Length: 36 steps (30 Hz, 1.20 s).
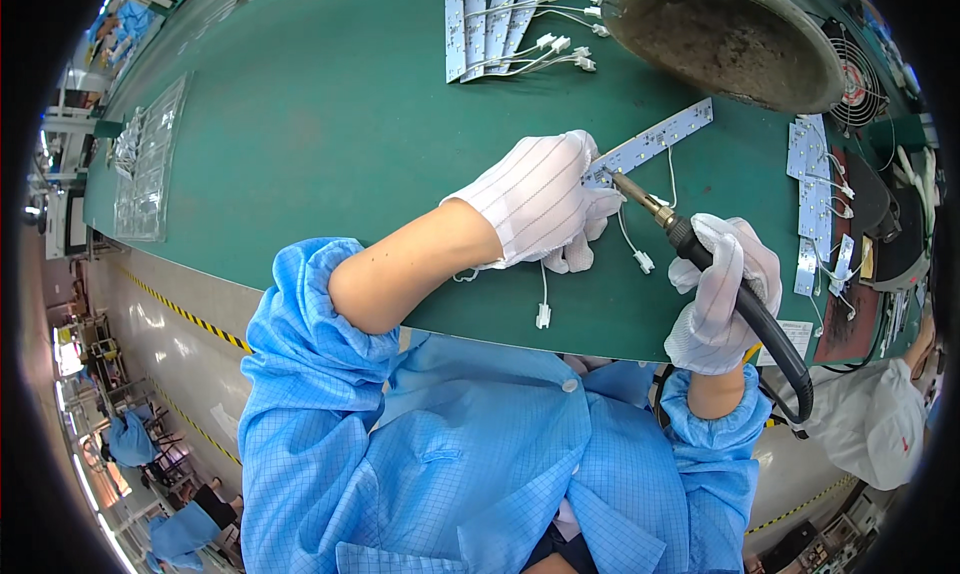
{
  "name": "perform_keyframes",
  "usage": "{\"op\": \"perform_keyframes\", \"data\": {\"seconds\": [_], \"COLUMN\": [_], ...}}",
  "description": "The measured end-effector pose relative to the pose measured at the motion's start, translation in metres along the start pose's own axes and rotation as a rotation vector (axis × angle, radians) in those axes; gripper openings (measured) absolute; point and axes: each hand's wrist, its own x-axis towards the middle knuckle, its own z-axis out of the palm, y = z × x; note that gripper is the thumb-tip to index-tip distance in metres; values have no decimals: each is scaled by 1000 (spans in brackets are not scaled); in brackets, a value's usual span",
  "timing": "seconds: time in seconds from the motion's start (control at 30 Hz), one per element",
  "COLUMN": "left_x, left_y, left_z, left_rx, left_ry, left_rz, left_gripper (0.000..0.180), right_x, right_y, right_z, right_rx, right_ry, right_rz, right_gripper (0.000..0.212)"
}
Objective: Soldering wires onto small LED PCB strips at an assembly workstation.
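My left hand [540,199], in a white striped glove, is closed on a narrow LED circuit board strip [660,139] that slants up to the right over the green table. White wires with small white connectors [643,261] hang from around the strip. In my right hand [725,289], also gloved, is a soldering iron [690,244] with a black handle and a thick black cable. Its tip meets or nearly meets the strip just beside my left fingers. Those fingers partly hide the strip's lower left part.
Several wired LED strips [485,24] lie at the far side. A wide fume hood [725,44] overhangs the far right, near a round fan [855,84]. More LED strips [812,189] lie at the right, next to a black soldering stand [900,239]. A clear plastic tray [150,164] sits far left.
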Motion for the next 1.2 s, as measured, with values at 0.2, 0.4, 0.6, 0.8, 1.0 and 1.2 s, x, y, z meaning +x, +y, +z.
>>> {"op": "perform_keyframes", "data": {"seconds": [0.2,0.4,0.6,0.8,1.0,1.2], "left_x": [1,0,0,-1,0,-1], "left_y": [0,6,4,5,5,6], "left_z": [-3,-3,-5,-4,-4,-5], "left_rx": [-120,-162,-66,-104,-102,-77], "left_ry": [-27,-34,-36,-46,-38,-29], "left_rz": [-81,-117,-67,-84,-82,-81], "left_gripper": [24,24,24,22,22,22], "right_x": [-7,-3,-7,-3,-3,-2], "right_y": [1,-2,1,-3,-5,-3], "right_z": [-6,-7,-11,-12,-11,-11], "right_rx": [29,-96,-250,-139,-120,-102], "right_ry": [35,0,-44,-91,-82,-83], "right_rz": [16,-59,-105,-64,-30,-40], "right_gripper": [22,24,22,21,22,20]}}
